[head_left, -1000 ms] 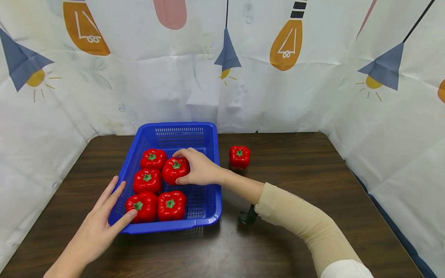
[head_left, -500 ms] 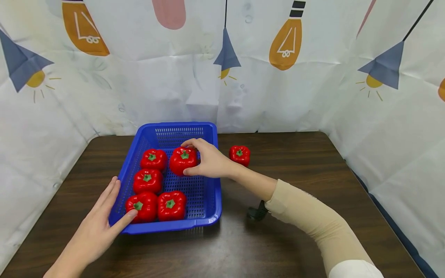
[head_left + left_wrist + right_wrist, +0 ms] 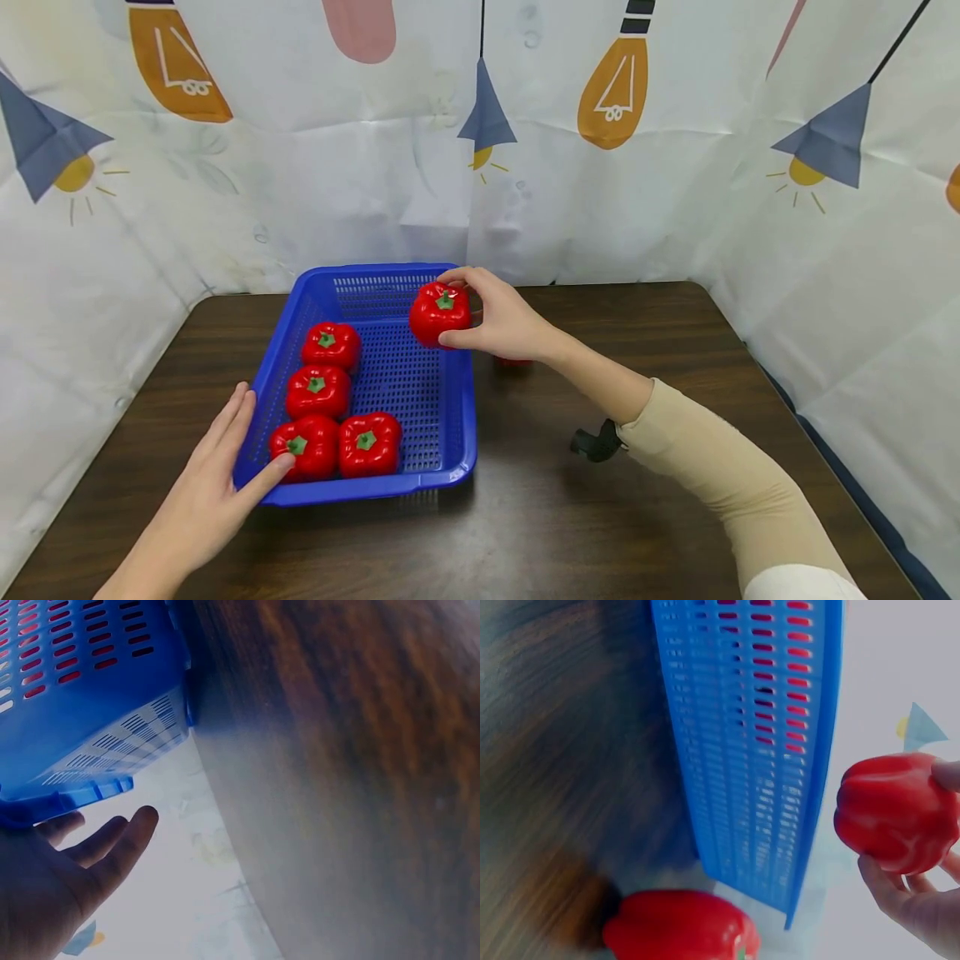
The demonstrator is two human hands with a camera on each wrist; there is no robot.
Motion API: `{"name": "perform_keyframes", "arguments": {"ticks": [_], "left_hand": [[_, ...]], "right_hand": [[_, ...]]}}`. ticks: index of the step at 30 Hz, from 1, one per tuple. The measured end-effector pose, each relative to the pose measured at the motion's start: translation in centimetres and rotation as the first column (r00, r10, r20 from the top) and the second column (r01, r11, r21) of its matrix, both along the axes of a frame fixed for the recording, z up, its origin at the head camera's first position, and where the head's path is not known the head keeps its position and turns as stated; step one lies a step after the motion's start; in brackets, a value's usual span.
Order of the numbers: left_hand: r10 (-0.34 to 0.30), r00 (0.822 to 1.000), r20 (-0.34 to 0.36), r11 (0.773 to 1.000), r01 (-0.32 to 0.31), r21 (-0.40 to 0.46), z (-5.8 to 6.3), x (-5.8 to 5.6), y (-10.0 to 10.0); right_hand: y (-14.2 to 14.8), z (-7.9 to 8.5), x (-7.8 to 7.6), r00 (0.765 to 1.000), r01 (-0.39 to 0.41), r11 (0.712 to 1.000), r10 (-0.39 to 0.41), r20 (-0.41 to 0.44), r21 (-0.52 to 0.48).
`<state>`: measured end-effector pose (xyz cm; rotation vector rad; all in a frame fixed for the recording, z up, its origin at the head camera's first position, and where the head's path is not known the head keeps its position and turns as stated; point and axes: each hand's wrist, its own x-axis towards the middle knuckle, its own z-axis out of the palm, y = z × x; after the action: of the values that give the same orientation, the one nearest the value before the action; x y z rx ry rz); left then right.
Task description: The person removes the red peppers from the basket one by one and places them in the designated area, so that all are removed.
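A red bell pepper (image 3: 438, 317) with a green stem is gripped by my right hand (image 3: 498, 321), raised above the right rim of the blue basket (image 3: 467, 417). In the right wrist view the held bell pepper (image 3: 900, 814) hangs clear of the basket wall, thumb and fingers round it. My left hand (image 3: 206, 492) rests at the basket's left front rim with fingers extended. In the left wrist view the left hand's fingers (image 3: 120, 851) lie straight by the rim. Several more red bell peppers (image 3: 318, 390) sit inside the basket along its left and front.
Another red bell pepper (image 3: 679, 926) lies on the brown table (image 3: 540, 533) right of the basket, mostly hidden by my right hand in the head view. A patterned curtain (image 3: 360, 192) stands behind the table. A black device (image 3: 596, 442) sits by the right sleeve.
My right hand has lifted the bell pepper from among the others and carried it rightward and away, to the basket's right rim. The left hand has barely moved.
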<state>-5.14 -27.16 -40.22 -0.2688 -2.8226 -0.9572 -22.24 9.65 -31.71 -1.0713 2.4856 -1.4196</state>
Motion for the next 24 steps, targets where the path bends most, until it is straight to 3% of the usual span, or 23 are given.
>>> {"name": "perform_keyframes", "arguments": {"ticks": [24], "left_hand": [[0.004, 1.0, 0.019, 1.0, -0.004, -0.006, 0.1, 0.0, 0.0]], "right_hand": [[5.8, 0.9, 0.5, 0.99, 0.122, 0.992, -0.12, 0.071, -0.029]]}}
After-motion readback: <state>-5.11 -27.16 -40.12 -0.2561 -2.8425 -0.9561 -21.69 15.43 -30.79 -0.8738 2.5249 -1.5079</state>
